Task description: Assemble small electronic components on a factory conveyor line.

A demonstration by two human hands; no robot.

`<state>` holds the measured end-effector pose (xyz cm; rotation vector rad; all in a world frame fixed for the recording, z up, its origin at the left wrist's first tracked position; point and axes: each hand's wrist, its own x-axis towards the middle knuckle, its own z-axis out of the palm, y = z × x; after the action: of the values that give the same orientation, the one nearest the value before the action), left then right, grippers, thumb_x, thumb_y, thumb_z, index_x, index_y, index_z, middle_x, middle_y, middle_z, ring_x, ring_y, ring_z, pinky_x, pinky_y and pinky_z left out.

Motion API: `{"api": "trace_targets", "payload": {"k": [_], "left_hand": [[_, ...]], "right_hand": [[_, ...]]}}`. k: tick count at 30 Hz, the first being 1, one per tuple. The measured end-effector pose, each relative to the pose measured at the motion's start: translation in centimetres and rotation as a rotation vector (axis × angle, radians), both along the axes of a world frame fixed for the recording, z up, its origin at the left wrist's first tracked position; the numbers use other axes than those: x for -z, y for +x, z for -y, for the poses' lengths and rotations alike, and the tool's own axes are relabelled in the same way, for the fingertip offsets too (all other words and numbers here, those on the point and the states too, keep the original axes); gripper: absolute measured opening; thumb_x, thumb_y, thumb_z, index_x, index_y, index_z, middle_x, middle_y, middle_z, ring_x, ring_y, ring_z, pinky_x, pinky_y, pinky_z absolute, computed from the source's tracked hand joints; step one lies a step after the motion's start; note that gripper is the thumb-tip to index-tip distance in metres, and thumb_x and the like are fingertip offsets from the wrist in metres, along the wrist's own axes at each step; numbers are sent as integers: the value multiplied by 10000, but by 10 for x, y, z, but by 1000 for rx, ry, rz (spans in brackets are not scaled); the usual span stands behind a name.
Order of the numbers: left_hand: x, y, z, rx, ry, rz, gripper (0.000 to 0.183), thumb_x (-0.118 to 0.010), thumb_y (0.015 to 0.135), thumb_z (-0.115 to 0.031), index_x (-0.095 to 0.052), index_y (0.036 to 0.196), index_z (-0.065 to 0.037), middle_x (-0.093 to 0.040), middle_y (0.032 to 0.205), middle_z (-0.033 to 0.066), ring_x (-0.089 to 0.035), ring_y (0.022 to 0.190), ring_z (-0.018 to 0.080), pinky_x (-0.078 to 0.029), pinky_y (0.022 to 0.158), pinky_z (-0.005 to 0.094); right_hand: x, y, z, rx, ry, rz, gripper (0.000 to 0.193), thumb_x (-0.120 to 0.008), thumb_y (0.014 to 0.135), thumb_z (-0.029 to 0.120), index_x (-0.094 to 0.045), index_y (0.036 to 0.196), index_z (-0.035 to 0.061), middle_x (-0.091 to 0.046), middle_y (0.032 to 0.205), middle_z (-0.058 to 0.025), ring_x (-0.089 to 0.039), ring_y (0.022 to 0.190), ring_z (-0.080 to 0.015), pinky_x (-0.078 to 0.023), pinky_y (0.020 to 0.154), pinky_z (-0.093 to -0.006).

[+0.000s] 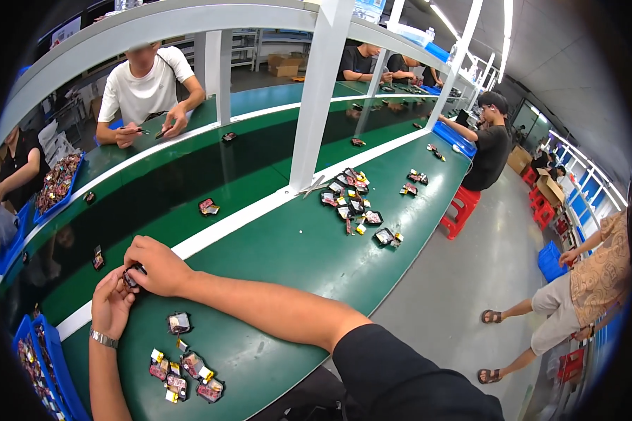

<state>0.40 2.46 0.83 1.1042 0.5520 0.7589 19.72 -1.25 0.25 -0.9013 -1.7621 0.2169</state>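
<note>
Both hands meet at the left, over the near side of the green bench. My left hand (111,303), with a metal band at its wrist, is closed round a small black electronic casing (131,277). From the right, my right hand (158,268) reaches across, its fingers gripping the same casing from above. Fingers cover much of the casing, so its inner side is hidden. Below the hands lie several open black casings (196,365) with red circuit boards and silver and yellow battery pouches. One single casing (179,323) lies a little apart, nearer my hands.
A larger cluster of casings (347,196) lies farther along the bench (281,259). Past the white rail, a dark conveyor belt (154,203) carries scattered casings. Blue bins (53,358) of parts stand at lower left. A white post (319,98) rises mid-bench. Co-workers sit opposite and ahead.
</note>
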Motion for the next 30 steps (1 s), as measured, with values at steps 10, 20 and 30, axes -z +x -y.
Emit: {"api": "trace_targets", "payload": {"k": [10, 20, 30], "left_hand": [[21, -5, -5, -87, 102, -18, 482, -514, 1007, -184, -381, 1440, -19, -540, 1313, 54, -627, 939, 96, -526, 763, 232], [13, 6, 6, -163, 146, -148, 448, -480, 1027, -309, -439, 1389, -48, -612, 1150, 44, -634, 845, 110, -551, 743, 248], [13, 6, 4, -116, 265, -219, 429, -581, 977, -247, -464, 1339, -49, -612, 992, 33, -570, 667, 74, -469, 547, 194]], "right_hand": [[11, -25, -11, 184, -83, -280, 172, -645, 758, 22, -485, 822, 23, -510, 833, -162, -547, 751, -344, -443, 632, -421], [-5, -17, 1, 143, -202, -243, 78, -597, 782, 37, -540, 831, 19, -553, 936, -152, -552, 881, -334, -455, 751, -419], [-4, 1, -11, -111, 15, -107, 156, -612, 810, 124, -704, 905, 39, -615, 980, -123, -581, 979, -294, -469, 898, -373]]}}
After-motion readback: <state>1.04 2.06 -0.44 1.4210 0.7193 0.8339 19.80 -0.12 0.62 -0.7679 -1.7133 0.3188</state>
